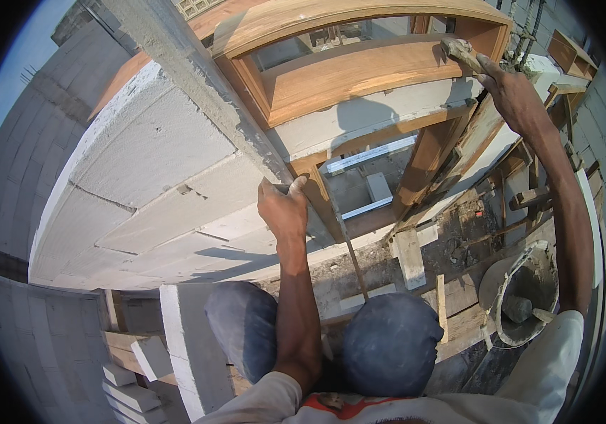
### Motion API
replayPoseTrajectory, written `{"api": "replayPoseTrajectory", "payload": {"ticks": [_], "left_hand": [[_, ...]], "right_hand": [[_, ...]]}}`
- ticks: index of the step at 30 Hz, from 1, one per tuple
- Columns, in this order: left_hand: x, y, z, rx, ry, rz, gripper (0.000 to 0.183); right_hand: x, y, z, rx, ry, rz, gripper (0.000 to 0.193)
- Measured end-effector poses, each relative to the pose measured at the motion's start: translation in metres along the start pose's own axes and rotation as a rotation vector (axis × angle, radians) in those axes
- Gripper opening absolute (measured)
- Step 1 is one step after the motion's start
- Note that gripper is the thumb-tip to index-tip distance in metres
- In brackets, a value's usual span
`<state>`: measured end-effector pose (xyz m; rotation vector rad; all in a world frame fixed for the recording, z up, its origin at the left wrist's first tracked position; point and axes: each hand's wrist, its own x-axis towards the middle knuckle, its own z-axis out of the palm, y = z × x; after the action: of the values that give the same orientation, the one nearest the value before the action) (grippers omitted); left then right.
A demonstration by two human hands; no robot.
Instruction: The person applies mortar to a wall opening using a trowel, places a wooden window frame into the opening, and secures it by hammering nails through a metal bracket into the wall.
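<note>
My right hand (509, 95) reaches up to the far right. It grips a short, mortar-crusted tool (460, 55) with a pale, blocky head; its exact kind I cannot make out. The tool lies against the right end of a brown wooden window frame (359, 71). My left hand (285, 206) is closed, thumb up, at the edge of a grey concrete post (200, 92), beside a lower wooden frame (317, 191). Whatever its curled fingers hold is hidden. A pale mortar band (387, 113) runs between the two frames.
A white block wall (147, 162) curves along the left. At lower right stands a mortar-caked bucket (501, 283) with a lump inside. Planks (458, 311) and rubble lie below the opening. White blocks (133, 396) are stacked lower left. Rebar (529, 28) stands up at far right.
</note>
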<state>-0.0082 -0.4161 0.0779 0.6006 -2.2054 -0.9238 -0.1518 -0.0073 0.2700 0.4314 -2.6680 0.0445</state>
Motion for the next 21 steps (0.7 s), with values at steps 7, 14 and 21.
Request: {"api": "replayPoseTrajectory", "payload": {"ticks": [7, 14, 21], "left_hand": [[0.002, 0.002, 0.003, 0.033, 0.08, 0.083, 0.041], [-0.002, 0.0, 0.005, 0.054, 0.024, 0.049, 0.049], [-0.017, -0.012, 0.005, 0.095, 0.034, 0.041, 0.044]], "right_hand": [[0.006, 0.016, 0.005, -0.068, 0.002, 0.021, 0.045], [-0.05, -0.016, -0.011, 0.238, 0.039, 0.182, 0.049], [-0.21, -0.098, 0.043, 1.268, 0.078, 0.735, 0.04]]}}
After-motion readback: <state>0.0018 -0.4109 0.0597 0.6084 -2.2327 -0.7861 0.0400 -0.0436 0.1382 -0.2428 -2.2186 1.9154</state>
